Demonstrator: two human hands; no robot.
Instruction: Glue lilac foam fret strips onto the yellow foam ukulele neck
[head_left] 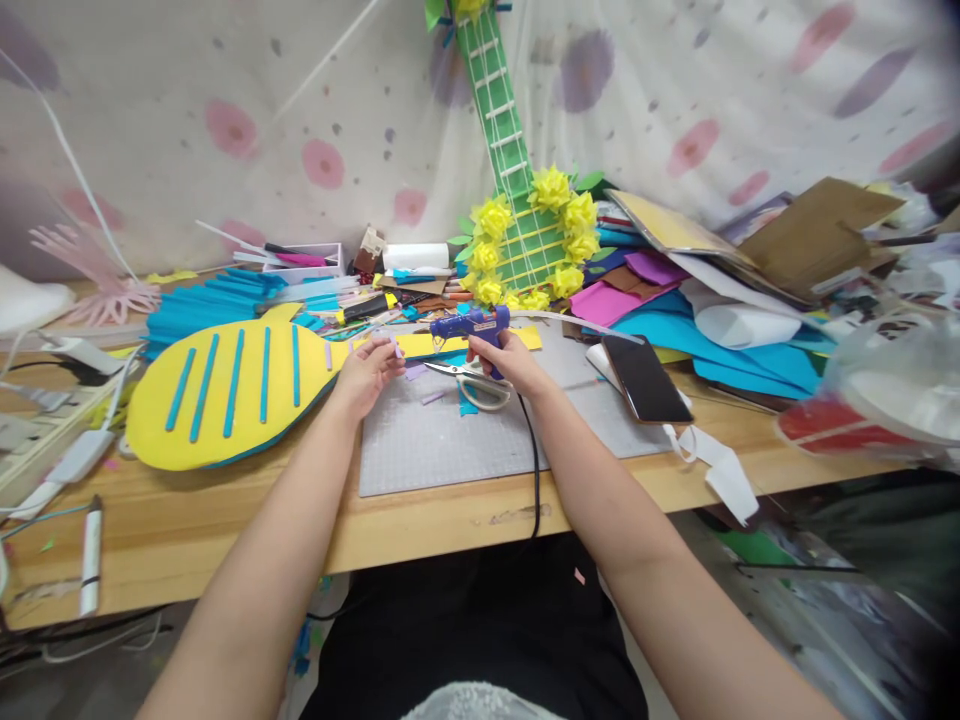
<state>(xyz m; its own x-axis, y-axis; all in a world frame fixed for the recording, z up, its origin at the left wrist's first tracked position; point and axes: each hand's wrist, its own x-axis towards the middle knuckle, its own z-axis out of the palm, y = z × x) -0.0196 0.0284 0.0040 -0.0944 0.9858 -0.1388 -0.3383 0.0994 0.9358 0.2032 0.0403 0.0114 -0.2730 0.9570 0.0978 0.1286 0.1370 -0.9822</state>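
Observation:
My right hand (504, 362) is wrapped round the grip of a blue glue gun (469, 324), whose nozzle points left over the neck of a yellow foam guitar shape (247, 385) with blue strips on its body. My left hand (367, 375) is closed in a pinch on a small pale purple strip (394, 346) right next to the nozzle, above the yellow neck. Both hands hover over a grey cutting mat (442, 440). The glue gun's black cord (534, 470) runs down off the table's front edge.
White-handled scissors (472, 380) lie on the mat under my right hand. A black phone (645, 378) rests to the right. A green guitar with yellow paper flowers (525, 235) leans at the back. Foam sheets (712, 335) pile up right; a pen (90, 550) lies front left.

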